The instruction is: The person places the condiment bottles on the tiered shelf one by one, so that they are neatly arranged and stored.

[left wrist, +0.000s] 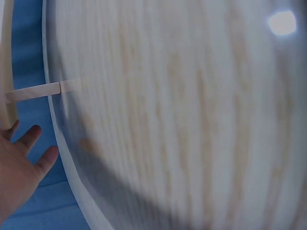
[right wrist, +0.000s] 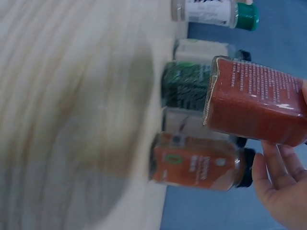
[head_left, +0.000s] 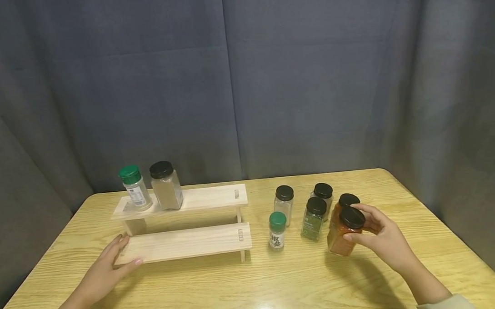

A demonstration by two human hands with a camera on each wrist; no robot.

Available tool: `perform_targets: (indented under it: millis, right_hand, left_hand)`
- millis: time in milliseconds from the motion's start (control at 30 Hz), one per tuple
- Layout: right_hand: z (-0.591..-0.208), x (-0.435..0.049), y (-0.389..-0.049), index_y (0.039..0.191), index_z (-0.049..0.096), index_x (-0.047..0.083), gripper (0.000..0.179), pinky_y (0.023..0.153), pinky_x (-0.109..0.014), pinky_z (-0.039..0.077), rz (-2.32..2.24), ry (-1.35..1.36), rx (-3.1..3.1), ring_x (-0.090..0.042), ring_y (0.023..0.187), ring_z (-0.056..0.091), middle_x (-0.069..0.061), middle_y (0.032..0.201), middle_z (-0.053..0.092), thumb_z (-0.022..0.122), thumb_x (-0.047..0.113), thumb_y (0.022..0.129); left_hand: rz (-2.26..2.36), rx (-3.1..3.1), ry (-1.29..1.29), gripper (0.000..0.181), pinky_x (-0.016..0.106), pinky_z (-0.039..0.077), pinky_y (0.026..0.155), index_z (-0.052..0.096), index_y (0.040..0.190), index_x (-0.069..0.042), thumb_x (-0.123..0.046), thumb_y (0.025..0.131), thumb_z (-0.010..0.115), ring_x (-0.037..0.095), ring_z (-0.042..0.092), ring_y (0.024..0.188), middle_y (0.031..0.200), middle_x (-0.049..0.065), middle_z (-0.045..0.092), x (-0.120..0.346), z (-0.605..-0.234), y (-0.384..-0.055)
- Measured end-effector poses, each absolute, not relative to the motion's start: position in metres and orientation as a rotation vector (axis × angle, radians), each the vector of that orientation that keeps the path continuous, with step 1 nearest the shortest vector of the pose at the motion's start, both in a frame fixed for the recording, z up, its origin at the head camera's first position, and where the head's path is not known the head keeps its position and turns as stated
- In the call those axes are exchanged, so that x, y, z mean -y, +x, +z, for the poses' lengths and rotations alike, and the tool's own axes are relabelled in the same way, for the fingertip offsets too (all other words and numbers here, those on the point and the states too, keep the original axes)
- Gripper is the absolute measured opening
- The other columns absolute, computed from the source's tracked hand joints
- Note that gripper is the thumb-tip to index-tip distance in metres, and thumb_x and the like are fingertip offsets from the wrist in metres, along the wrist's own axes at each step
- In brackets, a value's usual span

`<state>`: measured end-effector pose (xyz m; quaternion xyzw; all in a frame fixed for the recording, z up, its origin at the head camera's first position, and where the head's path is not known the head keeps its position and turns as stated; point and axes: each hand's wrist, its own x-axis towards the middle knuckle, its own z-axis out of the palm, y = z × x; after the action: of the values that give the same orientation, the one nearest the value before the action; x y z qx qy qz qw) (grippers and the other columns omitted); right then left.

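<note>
My right hand (head_left: 383, 236) grips a black-capped spice jar of red powder (head_left: 343, 237) near its top. In the right wrist view this red jar (right wrist: 254, 100) hangs tilted above the tabletop, in front of the other jars. Just behind it stands a second jar, of orange-red spice (right wrist: 199, 163). Over at the left end of the two-tier wooden rack (head_left: 185, 243), my left hand (head_left: 102, 268) rests with thumb and fingers spread around the lower board's end. Its fingers (left wrist: 45, 163) look loosely extended in the left wrist view.
On the rack's upper board stand a green-capped shaker (head_left: 137, 190) and a black-capped jar (head_left: 166, 187). Right of the rack are a small green-capped bottle (head_left: 276, 235), a jar of green herbs (head_left: 313, 222) and two pale jars. A grey curtain (head_left: 302, 80) hangs behind the table.
</note>
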<state>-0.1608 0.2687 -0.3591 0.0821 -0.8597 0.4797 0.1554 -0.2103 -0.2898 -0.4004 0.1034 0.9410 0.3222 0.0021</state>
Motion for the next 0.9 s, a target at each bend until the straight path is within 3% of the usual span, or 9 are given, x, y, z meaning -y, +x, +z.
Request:
perform_targets:
  millis: [333, 900]
  right_hand:
    - [-0.339, -0.256, -0.157, 0.122, 0.043, 0.006, 0.058, 0.068, -0.019, 0.046, 1.408, 0.277, 2.396, -0.005, 0.085, 0.056, 0.008, 0.097, 0.059, 0.071, 0.011, 0.071]
    - [-0.304, -0.226, -0.161, 0.121, 0.045, 0.007, 0.059, 0.067, -0.021, 0.046, 1.409, 0.354, 2.367, -0.009, 0.082, 0.057, 0.003, 0.093, 0.059, 0.073, 0.009, 0.068]
  left_hand:
    - [1.022, -2.955, 0.319, 0.08, 0.067, 0.017, 0.083, 0.016, 0.135, 0.004, -0.043, 0.082, 0.054, 0.054, 0.013, 0.117, 0.135, 0.032, 0.008, 0.29, -0.401, -0.21]
    - [1.053, -2.961, 0.329, 0.08, 0.067, 0.017, 0.084, 0.016, 0.135, 0.003, -0.042, 0.082, 0.054, 0.052, 0.011, 0.118, 0.136, 0.03, 0.008, 0.291, -0.403, -0.212]
